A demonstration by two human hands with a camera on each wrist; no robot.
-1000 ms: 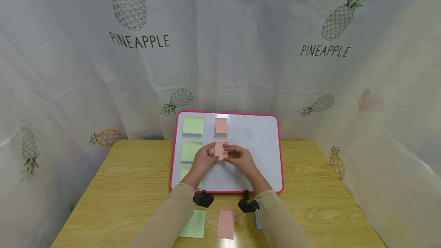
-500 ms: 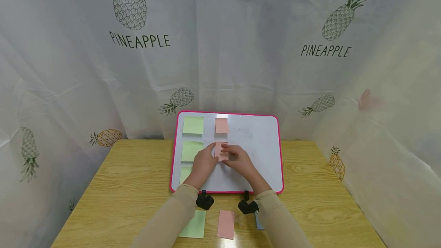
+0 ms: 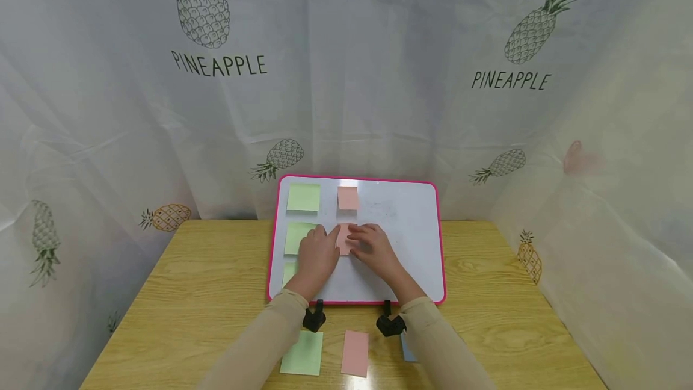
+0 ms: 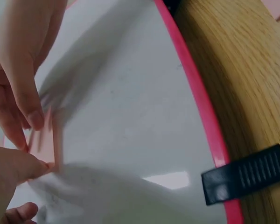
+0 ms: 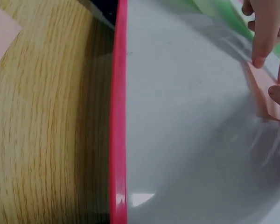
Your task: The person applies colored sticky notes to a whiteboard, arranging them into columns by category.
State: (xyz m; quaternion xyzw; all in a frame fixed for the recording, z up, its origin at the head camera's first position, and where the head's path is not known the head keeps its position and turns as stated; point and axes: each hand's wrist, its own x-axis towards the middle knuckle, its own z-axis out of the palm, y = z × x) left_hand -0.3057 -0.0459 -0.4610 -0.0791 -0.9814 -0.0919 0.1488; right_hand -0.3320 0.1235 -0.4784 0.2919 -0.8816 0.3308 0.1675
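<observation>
A pink sticky note [image 3: 343,244] lies on the whiteboard [image 3: 400,251], below another pink sticky note [image 3: 348,198]. My left hand [image 3: 318,256] has its straight index finger at the note's upper left and its thumb at the lower left corner, pressing it. From the other side, my right hand [image 3: 377,251] reaches over the note with bent, spread fingers, index fingertip on its face. The right thumb [image 4: 35,119] is at the note's lower edge in the left wrist view. That edge stands a little off the board in the right wrist view. Part of the note is under my fingers.
Green sticky notes [image 3: 304,197] run down the board's left side, the lower ones partly behind my left hand. Nearer me on the wooden table [image 3: 498,318] are a green pad [image 3: 303,354], a pink pad [image 3: 355,353] and a blue pad [image 3: 408,349] partly under my right sleeve.
My left hand has turned and shifted slightly left, its index finger now pointing along the note. My right fingers have slid a little over the note, which sits slightly lower.
</observation>
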